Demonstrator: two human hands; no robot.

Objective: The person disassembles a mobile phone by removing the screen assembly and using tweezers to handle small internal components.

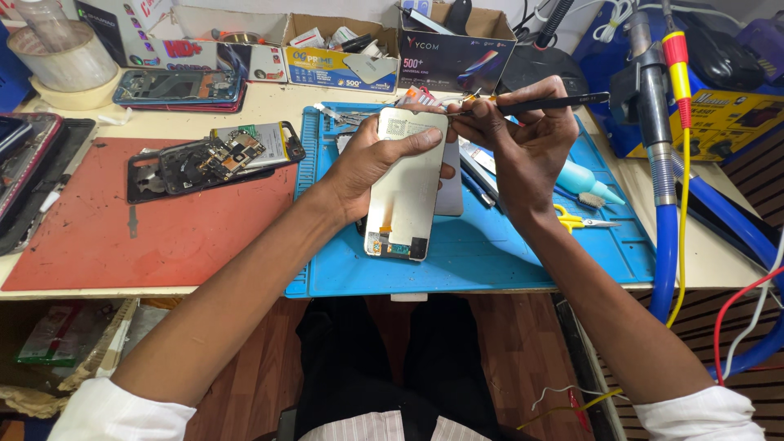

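My left hand [371, 159] grips a phone display panel [406, 192], back side up and silvery, tilted over the blue work mat [490, 253]; the thumb lies across its upper part. My right hand [523, 139] holds black tweezers [547, 103] with the tip at the panel's top right corner. A short flex connector shows at the panel's lower end.
An opened phone body with exposed circuit board [216, 159] lies on the red mat [122, 229]. Yellow scissors [576, 219] and a small teal bottle [588, 181] rest on the blue mat. Cardboard boxes [453, 49] line the back. A blue hose [665, 237] and cables hang at right.
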